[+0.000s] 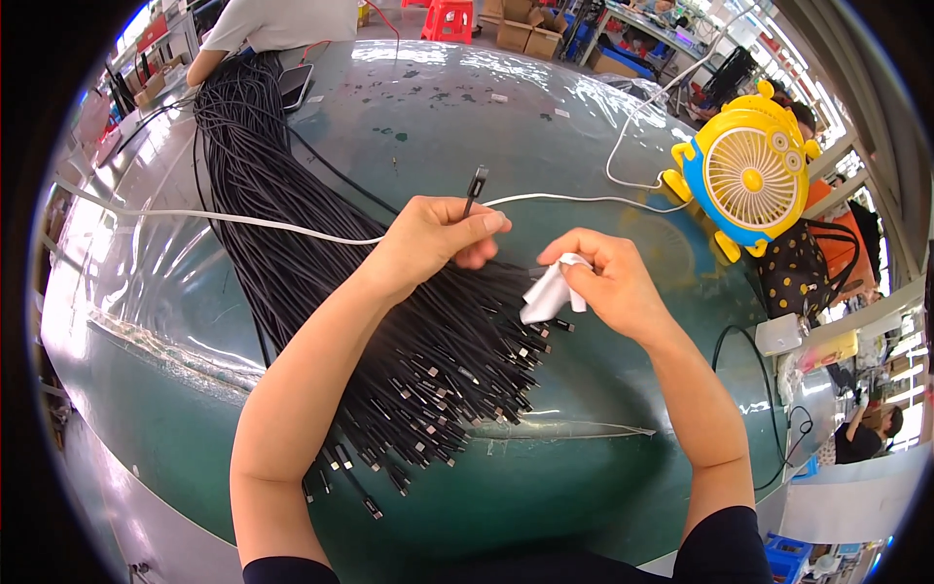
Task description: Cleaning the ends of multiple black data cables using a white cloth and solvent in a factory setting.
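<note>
My left hand (435, 237) pinches a black cable close to its end, and the cable's connector (476, 183) sticks up above the thumb and fingertips. In my right hand (615, 280) a crumpled white cloth (552, 295) is gripped between thumb and fingers, its loose end hanging down. The two hands are apart, the right a little lower. Beneath them a thick bundle of black cables (282, 229) runs from the far left toward me. Its metal-tipped plugs (428, 399) fan out on the green table mat (584, 487).
A white cord (282, 229) crosses the bundle and leads to a yellow and blue fan (744, 180) at the right. A phone (296, 86) lies by the far cables, near another person's arm (206, 66). A dotted black bag (803, 268) is beside the fan.
</note>
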